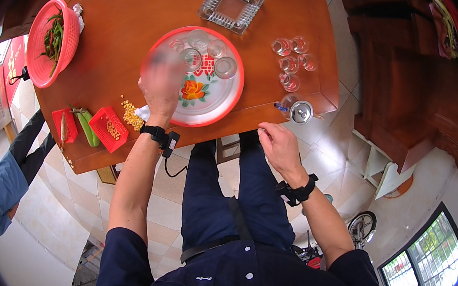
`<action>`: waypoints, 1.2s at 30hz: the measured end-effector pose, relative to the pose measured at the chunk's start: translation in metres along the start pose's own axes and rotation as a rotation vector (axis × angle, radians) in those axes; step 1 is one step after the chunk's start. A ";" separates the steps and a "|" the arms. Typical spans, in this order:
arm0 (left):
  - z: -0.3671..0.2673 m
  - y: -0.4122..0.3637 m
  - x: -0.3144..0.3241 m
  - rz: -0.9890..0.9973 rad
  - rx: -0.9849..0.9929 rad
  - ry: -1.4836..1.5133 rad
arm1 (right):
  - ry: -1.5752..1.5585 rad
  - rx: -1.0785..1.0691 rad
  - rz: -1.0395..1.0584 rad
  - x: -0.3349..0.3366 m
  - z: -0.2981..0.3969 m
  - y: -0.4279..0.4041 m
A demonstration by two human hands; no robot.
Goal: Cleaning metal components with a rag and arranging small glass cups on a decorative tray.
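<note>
My left hand reaches over the left side of a round enamel tray with a red rim and a printed flower. A blur covers its fingers, so whether they hold anything is hidden. Beside it on the tray stand several clear drinking glasses, grouped towards the back. My right hand hangs in front of the table edge, loosely curved, with nothing visible in it. Nearest to it is a glass jug with a metal lid at the table's front right corner. Several small glasses stand behind the jug.
On the wooden table are a square glass ashtray, a pink colander of chillies, loose corn kernels, red plastic baskets and green eggplants. Another person is at the left. A wooden chair stands right.
</note>
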State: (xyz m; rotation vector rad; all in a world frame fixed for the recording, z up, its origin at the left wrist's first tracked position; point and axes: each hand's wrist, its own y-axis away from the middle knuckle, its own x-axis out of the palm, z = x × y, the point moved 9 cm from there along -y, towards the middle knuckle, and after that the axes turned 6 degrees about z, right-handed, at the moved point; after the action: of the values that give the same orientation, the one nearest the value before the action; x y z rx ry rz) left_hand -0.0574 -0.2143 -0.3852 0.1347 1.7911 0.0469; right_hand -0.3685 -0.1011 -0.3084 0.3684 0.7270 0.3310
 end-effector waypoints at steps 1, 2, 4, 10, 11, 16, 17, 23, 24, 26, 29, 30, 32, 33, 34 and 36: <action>0.000 -0.002 0.002 0.010 0.017 0.013 | -0.001 0.004 -0.004 -0.001 -0.002 0.000; 0.000 -0.002 0.003 0.011 0.018 0.015 | -0.002 0.008 -0.008 -0.003 -0.003 0.000; 0.000 0.001 0.003 -0.043 0.028 -0.062 | 0.006 0.004 -0.008 -0.005 -0.006 -0.001; 0.004 -0.002 0.001 -0.038 0.001 -0.004 | -0.005 0.022 -0.044 -0.030 -0.016 -0.013; 0.003 0.001 -0.002 -0.039 -0.004 -0.007 | 0.010 0.039 -0.054 -0.037 -0.022 -0.017; -0.005 0.024 -0.021 -0.024 -0.061 -0.014 | 0.061 0.144 -0.231 -0.097 -0.078 -0.048; -0.011 0.033 -0.026 -0.024 -0.062 -0.015 | 0.113 0.172 -0.250 -0.109 -0.088 -0.056; -0.055 0.091 -0.040 0.004 0.025 0.199 | 0.483 0.007 -0.273 -0.124 -0.105 -0.105; -0.065 0.099 -0.039 0.036 0.033 0.228 | 0.479 0.008 -0.270 -0.124 -0.106 -0.111; -0.077 0.114 -0.037 0.071 0.033 0.233 | 0.491 0.033 -0.203 -0.116 -0.104 -0.125; -0.100 0.122 -0.029 0.117 0.048 0.266 | 0.482 0.029 -0.161 -0.113 -0.108 -0.136; -0.108 0.123 -0.027 0.133 0.063 0.285 | 0.480 0.027 -0.160 -0.112 -0.110 -0.139; -0.121 0.122 -0.024 0.152 0.085 0.316 | 0.468 0.069 -0.134 -0.109 -0.118 -0.143; -0.126 0.120 -0.023 0.153 0.084 0.316 | 0.467 0.068 -0.133 -0.108 -0.122 -0.144; -0.132 0.117 -0.023 0.141 0.107 0.341 | 0.458 0.049 -0.159 -0.112 -0.124 -0.144; -0.145 0.108 -0.025 0.122 0.147 0.379 | 0.452 0.031 -0.186 -0.118 -0.128 -0.141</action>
State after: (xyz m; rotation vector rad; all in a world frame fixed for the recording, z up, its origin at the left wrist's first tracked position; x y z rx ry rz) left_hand -0.1860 -0.1038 -0.3169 0.3604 2.1628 0.0291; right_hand -0.5164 -0.2475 -0.3894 0.2534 1.2019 0.2273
